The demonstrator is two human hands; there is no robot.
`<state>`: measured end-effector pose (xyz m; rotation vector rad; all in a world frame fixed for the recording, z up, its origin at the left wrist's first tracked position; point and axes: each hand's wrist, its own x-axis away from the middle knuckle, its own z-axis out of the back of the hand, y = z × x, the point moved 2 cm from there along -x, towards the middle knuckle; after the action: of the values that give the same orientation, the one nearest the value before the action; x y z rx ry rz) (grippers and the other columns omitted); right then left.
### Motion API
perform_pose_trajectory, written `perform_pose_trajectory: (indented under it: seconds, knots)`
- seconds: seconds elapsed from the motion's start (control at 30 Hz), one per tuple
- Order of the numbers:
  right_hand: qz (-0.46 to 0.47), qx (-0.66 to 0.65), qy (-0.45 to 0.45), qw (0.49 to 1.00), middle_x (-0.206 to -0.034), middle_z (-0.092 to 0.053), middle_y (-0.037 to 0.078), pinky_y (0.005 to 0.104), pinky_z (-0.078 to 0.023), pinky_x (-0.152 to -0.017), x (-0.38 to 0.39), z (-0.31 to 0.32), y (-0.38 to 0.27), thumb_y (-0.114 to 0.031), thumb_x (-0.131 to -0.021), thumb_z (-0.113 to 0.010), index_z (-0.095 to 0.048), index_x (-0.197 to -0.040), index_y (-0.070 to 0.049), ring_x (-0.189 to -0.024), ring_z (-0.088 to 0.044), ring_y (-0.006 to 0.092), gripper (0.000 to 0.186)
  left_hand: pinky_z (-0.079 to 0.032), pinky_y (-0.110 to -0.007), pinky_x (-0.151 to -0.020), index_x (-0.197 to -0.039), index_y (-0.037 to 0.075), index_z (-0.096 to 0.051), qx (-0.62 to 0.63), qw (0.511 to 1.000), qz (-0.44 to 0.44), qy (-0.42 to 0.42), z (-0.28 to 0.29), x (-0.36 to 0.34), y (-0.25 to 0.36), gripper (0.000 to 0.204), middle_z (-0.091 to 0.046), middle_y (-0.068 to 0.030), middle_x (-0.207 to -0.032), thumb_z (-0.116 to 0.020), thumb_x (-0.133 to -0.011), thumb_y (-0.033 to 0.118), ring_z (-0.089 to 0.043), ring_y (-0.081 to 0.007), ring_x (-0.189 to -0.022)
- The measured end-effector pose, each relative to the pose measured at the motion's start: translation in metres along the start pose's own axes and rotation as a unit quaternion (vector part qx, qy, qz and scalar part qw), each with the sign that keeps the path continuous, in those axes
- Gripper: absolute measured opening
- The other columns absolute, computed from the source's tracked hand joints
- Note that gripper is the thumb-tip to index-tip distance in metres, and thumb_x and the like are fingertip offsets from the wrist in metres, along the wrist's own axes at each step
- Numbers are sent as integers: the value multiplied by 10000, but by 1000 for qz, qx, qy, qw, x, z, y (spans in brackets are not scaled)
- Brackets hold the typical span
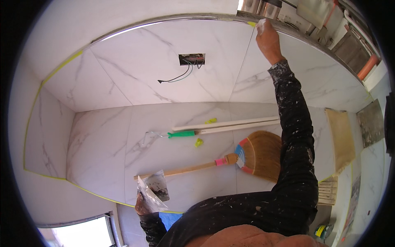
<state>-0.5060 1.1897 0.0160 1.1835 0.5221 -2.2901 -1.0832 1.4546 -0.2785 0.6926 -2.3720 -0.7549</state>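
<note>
My right hand [270,44] is raised to the metal-trimmed top edge of the marble-look wall tiles [173,37]. Its fingers are pinched together, whitish at the tips, with a short piece of yellow masking tape [251,24] at them. Low on the left, my left hand [142,206] grips flat putty knives; a white-smeared blade [150,196] overlaps a grey metal blade [158,185]. Their handles are hidden in the hand. Crumpled yellow tape bits [199,142] lie on the tiled surface. More yellow tape [61,72] lines the tile border at the left.
A straw broom [261,154] lies across the tiled surface, beside a green-handled roller frame [181,134] and a long pale strip [238,123]. Wires [177,78] hang from a wall box opening. Pipes [368,68] and containers stand beyond the trim; tan cloth [340,138] lies at right.
</note>
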Motion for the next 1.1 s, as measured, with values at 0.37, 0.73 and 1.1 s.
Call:
perform_pose_trajectory:
  seconds: [0.37, 0.73, 1.1]
  knots:
    - [-168, -372, 5, 913, -805, -664, 79, 272, -497, -526, -10, 40, 60, -154, -850, -582, -618, -927, -8, -705, -655, 166, 168, -506, -374, -863, -1278, 11, -490, -4, 999, 20, -27, -22, 1, 1, 534, -634, -152, -1099, -567, -832, 296, -615, -262, -988]
    - [98, 82, -36, 991, -841, -657, 169, 400, -523, -698, 39, 4, 35, -323, -866, -615, -643, -883, -7, -752, -640, 342, 317, -508, -374, -841, -1251, 6, -500, -34, 999, -1, -10, -29, 7, 6, 540, -640, -137, -1053, -590, -828, 329, -616, -253, -960]
    - [178, 115, -78, 974, -782, -653, 138, 393, -530, -633, 28, 4, 46, -293, -866, -625, -640, -807, -13, -693, -639, 312, 287, -504, -377, -873, -1289, -1, -474, -18, 1000, 7, -18, -19, 3, 2, 557, -630, -151, -1100, -575, -852, 330, -618, -263, -986]
